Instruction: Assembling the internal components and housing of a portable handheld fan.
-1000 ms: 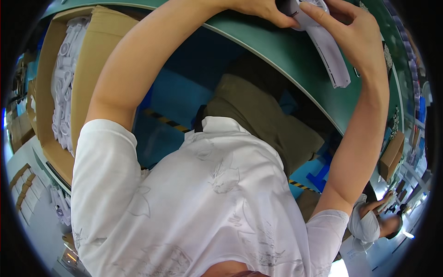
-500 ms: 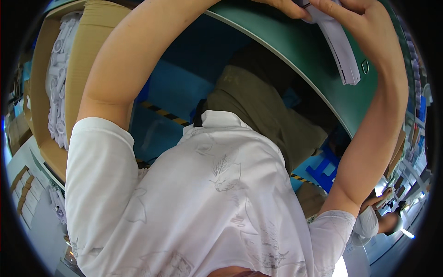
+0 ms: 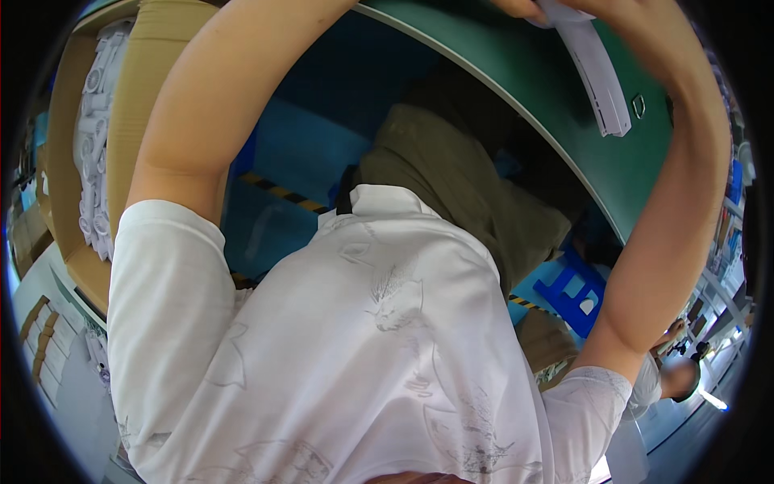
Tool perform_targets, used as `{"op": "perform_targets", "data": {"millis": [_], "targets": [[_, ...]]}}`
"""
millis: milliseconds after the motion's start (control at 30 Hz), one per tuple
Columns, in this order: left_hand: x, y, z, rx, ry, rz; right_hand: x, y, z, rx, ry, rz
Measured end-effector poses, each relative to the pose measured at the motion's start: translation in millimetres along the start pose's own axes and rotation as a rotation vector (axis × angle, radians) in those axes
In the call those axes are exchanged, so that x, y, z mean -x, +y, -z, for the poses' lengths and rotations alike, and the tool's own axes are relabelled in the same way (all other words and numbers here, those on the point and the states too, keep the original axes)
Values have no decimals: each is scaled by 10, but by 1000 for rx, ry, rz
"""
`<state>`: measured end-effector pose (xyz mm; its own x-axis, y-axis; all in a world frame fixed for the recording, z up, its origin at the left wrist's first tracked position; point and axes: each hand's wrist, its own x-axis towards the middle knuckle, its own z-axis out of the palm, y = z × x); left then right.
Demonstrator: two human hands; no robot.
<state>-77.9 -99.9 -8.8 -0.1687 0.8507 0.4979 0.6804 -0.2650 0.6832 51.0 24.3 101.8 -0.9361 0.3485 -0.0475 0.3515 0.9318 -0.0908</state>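
A long, curved white plastic handle (image 3: 595, 73) hangs over the green tabletop, its narrow slotted edge facing left and its squared end pointing down. Its wider upper part is cut off by the top edge of the view. On that upper part, my right hand (image 3: 637, 20) is closed, partly out of view. From the left, my left hand (image 3: 520, 8) reaches the same part; only some bent fingers show, closed against it. A small metal ring (image 3: 638, 106) lies on the green table (image 3: 492, 64) beside the handle's lower end.
At the left stands an open cardboard box (image 3: 149, 89) holding several white plastic pieces with round ends (image 3: 95, 137). Below the table are a blue plastic stool (image 3: 572, 290) and black-and-yellow floor tape (image 3: 286, 194). Another person (image 3: 673, 379) is far off at the right.
The handle and both hands have shifted slightly up, and less of the hands shows now. My right forearm has moved a little to the right.
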Motion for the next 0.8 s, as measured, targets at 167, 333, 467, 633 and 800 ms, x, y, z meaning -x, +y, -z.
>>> {"op": "perform_targets", "data": {"millis": [167, 333, 467, 633, 800], "targets": [[25, 18, -19, 61, 13, 38, -57, 34, -5, 27, -11, 8], [-25, 34, -25, 152, -19, 117, -31, 57, 4, -46, 32, 29], [13, 38, -19, 183, -4, 121, 0, 11, 8, -97, 55, 35], [-57, 53, -21, 138, -10, 118, -26, 49, 164, -117, -44, 31], [-73, 164, 16, 15, -12, 79, -135, 605, -84, -804, -26, 627]]}}
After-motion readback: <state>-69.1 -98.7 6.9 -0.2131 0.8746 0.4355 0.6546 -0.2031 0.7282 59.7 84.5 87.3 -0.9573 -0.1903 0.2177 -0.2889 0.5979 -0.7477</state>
